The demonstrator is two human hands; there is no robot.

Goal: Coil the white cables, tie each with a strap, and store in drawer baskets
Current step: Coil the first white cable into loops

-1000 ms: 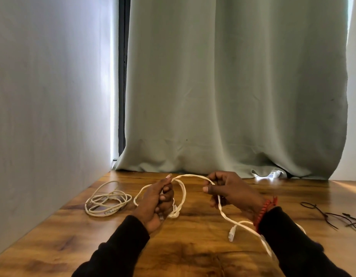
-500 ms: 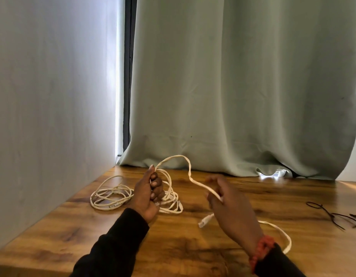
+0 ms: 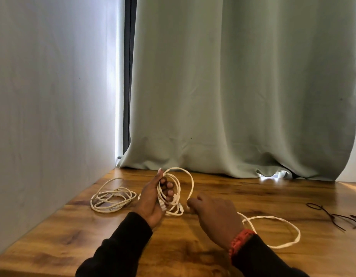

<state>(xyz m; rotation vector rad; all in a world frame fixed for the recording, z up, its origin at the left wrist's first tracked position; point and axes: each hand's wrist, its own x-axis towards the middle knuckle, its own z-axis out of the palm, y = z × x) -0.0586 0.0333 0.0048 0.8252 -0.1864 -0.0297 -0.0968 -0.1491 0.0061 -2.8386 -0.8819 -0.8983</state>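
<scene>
My left hand [image 3: 155, 198] grips several loops of a white cable [image 3: 190, 182] above the wooden table [image 3: 243, 198]. One plug end hangs below its fingers. My right hand [image 3: 215, 214] pinches the same cable just right of the loops; the cable's free length [image 3: 283, 222] trails in a wide loop on the table behind my right wrist. A second white cable [image 3: 111, 198] lies loosely coiled on the table to the left, untouched. Thin black straps [image 3: 333, 215] lie at the right edge of the table.
A white wall [image 3: 53, 116] bounds the table on the left. A pale green curtain [image 3: 233, 96] hangs along the back edge, its hem resting on the table. No drawer or basket is in view.
My left hand has gathered another loop and holds the coil higher. My right hand slid along the cable toward the coil, and the free length on the table moved right.
</scene>
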